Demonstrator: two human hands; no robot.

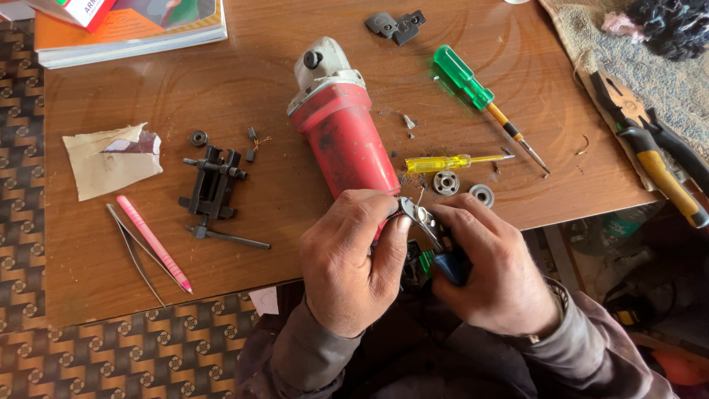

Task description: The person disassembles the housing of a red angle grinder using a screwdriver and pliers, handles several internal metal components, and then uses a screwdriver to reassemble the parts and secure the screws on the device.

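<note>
A red angle grinder body (343, 133) with a grey gear head lies on the wooden table (221, 96), its rear end pointing toward me. My left hand (353, 258) grips that rear end at the table's near edge. My right hand (491, 266) holds small pliers (432, 236) with blue and green handles, their metal jaws touching the grinder's rear by my left fingertips. What the jaws pinch is hidden.
A yellow screwdriver (443, 162), a green screwdriver (480, 96), two round metal parts (464, 188), a black bracket assembly (214, 188), tweezers (133, 251), a pink pen (153, 242), torn sandpaper (111, 159) and books (125, 29) lie around. Large pliers (650, 155) rest on cloth at right.
</note>
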